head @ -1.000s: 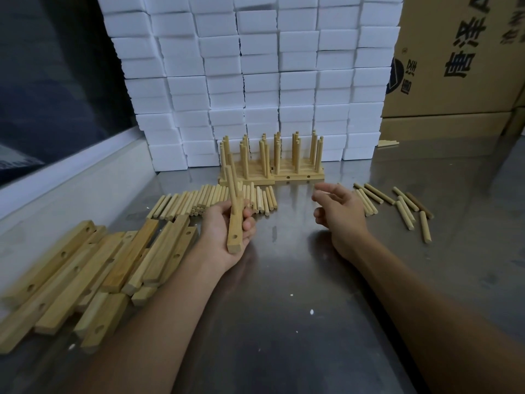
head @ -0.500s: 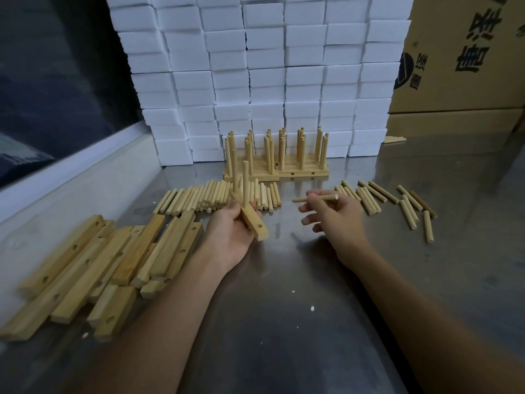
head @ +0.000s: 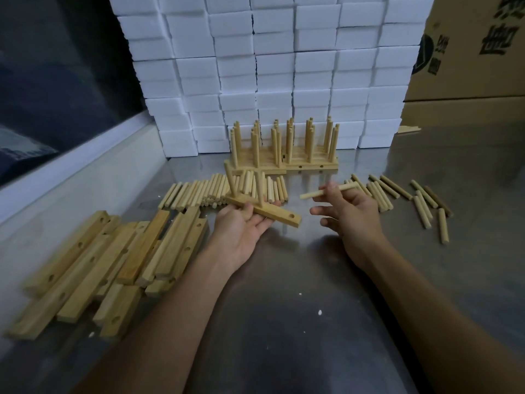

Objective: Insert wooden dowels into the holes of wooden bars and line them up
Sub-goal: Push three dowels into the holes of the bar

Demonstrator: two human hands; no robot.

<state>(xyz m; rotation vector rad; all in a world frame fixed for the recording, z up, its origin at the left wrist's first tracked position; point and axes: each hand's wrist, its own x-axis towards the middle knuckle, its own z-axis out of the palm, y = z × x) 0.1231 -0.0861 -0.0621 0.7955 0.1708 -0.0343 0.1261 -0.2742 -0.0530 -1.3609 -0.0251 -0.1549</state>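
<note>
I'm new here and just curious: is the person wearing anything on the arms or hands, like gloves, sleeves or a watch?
No. The left hand and right hand are bare, without gloves, and no ring, watch or wristband shows. Both forearms are uncovered as far as the picture reaches; no sleeve comes into view.

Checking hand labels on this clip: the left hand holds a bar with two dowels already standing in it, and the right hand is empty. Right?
Not quite. In the head view the right hand pinches a loose dowel. The left hand does hold the bar with two upright dowels.
</note>
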